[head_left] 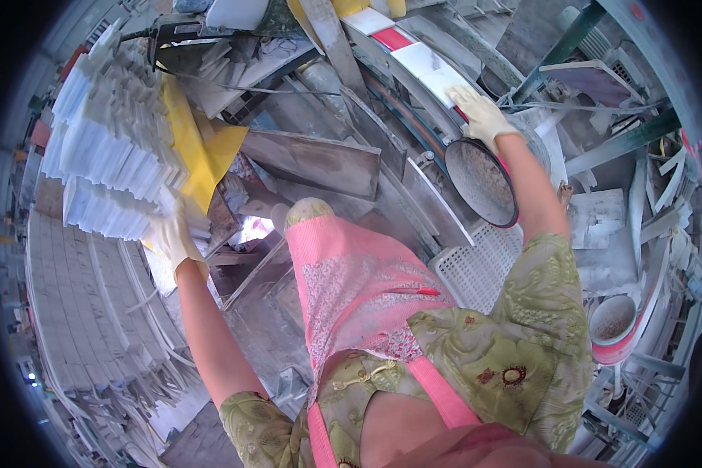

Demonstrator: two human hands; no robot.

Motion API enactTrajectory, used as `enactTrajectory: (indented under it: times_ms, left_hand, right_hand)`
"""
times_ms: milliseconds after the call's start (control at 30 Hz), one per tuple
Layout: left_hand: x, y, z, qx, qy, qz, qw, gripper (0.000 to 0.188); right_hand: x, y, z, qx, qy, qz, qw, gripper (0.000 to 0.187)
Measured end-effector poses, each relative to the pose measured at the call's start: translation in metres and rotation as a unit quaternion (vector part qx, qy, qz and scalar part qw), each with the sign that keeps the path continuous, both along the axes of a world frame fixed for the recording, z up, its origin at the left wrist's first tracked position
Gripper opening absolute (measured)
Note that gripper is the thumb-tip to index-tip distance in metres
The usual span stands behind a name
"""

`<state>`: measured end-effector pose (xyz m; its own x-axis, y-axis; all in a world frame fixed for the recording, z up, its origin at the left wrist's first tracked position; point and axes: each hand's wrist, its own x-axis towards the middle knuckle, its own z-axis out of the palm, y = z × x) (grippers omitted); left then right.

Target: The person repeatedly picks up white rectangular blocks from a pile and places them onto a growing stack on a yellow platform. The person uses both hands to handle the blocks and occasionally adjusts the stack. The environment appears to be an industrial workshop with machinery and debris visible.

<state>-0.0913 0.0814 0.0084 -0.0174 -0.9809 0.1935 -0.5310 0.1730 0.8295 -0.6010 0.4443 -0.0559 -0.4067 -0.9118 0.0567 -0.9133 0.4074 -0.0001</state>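
Note:
My right hand (480,113), in a pale glove, rests with its fingers stretched out at the near end of a white tile (437,72) on a narrow belt. A strip of red belt (392,39) shows between this tile and another white tile (370,21) farther along. On the left, my left hand (171,234), also gloved, has its fingers closed at the lower edge of a tall stack of white tiles (117,156). The glove blends with the pale tile edges there, so its exact hold is partly hidden.
Below my right forearm is a round, dark-rimmed pan (482,183), near a white perforated crate (480,261). A yellow sheet (199,152) hangs beside the stack. Dusty boards (312,160) lean in the middle. A cup-like container (612,320) stands at the right.

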Motion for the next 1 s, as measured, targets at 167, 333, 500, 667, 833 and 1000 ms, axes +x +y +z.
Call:
enactTrajectory:
  times_ms: [167, 333, 500, 667, 833, 1000]
  left_hand:
    - [0.003, -0.007, 0.008, 0.019, -0.107, 0.04, 0.993, 0.082]
    - [0.014, -0.014, -0.001, 0.05, -0.092, 0.042, 0.994, 0.082]
    - [0.021, -0.022, -0.01, 0.008, -0.104, 0.034, 0.994, 0.084]
    - [0.028, -0.035, -0.013, 0.048, -0.119, 0.035, 0.991, 0.086]
    - [0.033, -0.037, -0.016, 0.054, -0.035, 0.022, 0.998, 0.087]
    - [0.03, -0.025, -0.007, 0.072, -0.033, 0.066, 0.995, 0.084]
  right_hand:
    - [0.017, -0.032, -0.006, -0.029, 0.12, -0.117, 0.986, 0.07]
    - [0.002, -0.042, -0.013, -0.036, 0.21, -0.081, 0.974, 0.048]
    - [-0.016, -0.045, -0.008, -0.126, 0.231, -0.028, 0.964, 0.05]
    - [-0.023, -0.085, 0.006, -0.044, 0.218, -0.02, 0.975, 0.062]
    - [-0.023, -0.102, 0.009, 0.054, 0.178, -0.019, 0.982, 0.071]
    - [-0.043, -0.122, -0.012, 0.013, 0.231, -0.039, 0.972, 0.056]
